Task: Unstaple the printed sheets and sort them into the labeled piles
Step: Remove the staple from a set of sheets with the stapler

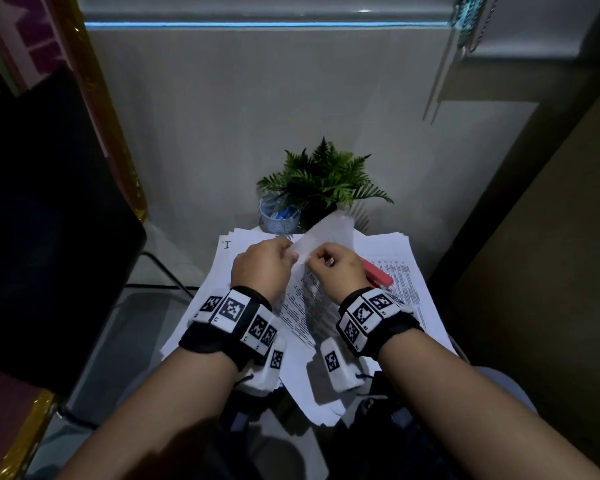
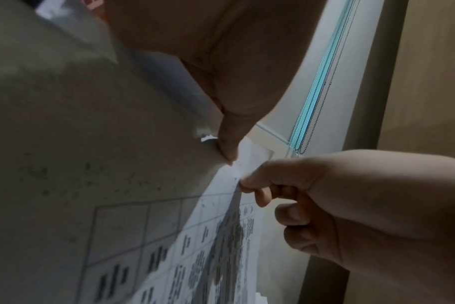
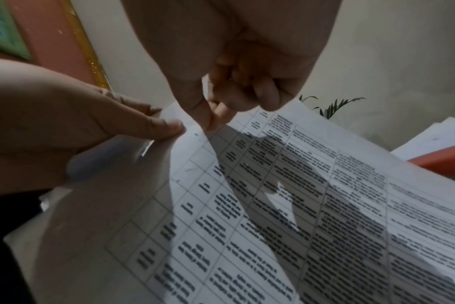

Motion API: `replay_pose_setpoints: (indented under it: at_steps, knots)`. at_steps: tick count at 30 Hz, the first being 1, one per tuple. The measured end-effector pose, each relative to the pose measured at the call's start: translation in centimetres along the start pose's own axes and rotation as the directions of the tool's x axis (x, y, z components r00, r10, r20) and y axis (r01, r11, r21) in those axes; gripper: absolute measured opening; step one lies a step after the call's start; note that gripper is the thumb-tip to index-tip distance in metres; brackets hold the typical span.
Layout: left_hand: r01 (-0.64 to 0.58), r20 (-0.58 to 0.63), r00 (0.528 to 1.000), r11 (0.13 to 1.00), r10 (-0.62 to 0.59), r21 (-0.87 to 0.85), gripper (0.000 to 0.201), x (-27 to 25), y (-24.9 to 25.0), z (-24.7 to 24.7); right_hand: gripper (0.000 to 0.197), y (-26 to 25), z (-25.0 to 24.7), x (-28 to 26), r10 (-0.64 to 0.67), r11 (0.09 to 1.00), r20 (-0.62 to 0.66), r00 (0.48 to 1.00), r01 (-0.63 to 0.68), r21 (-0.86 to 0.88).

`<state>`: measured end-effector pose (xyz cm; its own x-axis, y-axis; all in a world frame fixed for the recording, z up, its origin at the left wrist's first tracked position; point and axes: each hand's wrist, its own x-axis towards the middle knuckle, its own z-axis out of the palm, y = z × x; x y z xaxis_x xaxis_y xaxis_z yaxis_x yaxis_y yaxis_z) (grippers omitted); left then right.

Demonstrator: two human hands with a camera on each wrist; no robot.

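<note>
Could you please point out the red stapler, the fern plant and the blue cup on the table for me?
red stapler (image 1: 378, 273): head view, on its red top beside the right wrist.
fern plant (image 1: 323, 178): head view, on the green fronds.
blue cup (image 1: 279, 218): head view, on its front wall.

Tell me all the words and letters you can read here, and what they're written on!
"I" – handwritten on the top sheet of the left pile.
Printed table on the sheets pinched by the left hand and right hand: blurred, not readable.
Print on the right pile: too small to read.
Square black-and-white code tags on the wristbands: patterns, not words.
</note>
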<state>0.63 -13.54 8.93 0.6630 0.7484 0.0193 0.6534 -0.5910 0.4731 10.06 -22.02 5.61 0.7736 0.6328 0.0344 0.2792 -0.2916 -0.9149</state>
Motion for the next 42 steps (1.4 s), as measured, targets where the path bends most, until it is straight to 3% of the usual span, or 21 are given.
replay_pose_setpoints:
  at_steps: [6,13,23,29,33,39,42]
  knots:
    - [0.004,-0.064,0.998,1.000,-0.005,-0.016,0.027,-0.2,0.0,-0.1,0.013,0.2,-0.2,-0.1,-0.082,0.993,0.008,0.997,0.083,-0.089]
    - [0.002,-0.069,0.998,0.996,-0.008,-0.085,0.030,-0.3,-0.4,0.0,0.009,-0.5,-0.7,1.1,-0.001,0.998,0.090,0.996,0.008,-0.069]
    - [0.033,-0.042,0.998,0.994,-0.038,-0.101,0.040,0.4,-0.5,0.2,0.008,-0.4,-0.1,0.6,-0.022,0.988,0.141,0.990,0.043,-0.150]
    - [0.027,-0.032,0.999,0.996,-0.030,-0.090,0.039,0.7,-0.2,0.6,0.009,-0.2,-0.2,0.5,0.045,0.996,0.124,0.991,-0.035,-0.082]
    - [0.017,-0.044,0.999,0.997,-0.021,-0.080,0.036,0.8,-0.3,0.4,0.014,-0.6,-0.9,0.8,0.108,0.992,0.132,0.985,-0.116,0.057]
    - [0.028,-0.051,0.998,0.992,-0.034,-0.123,0.035,0.5,-0.8,0.6,0.016,-0.7,-1.2,1.2,0.093,0.994,0.165,0.982,-0.100,0.036]
    - [0.036,-0.054,0.998,0.992,-0.042,-0.117,0.036,0.3,-0.8,0.5,0.010,-0.7,-0.6,1.0,0.036,0.999,0.141,0.989,-0.032,-0.032]
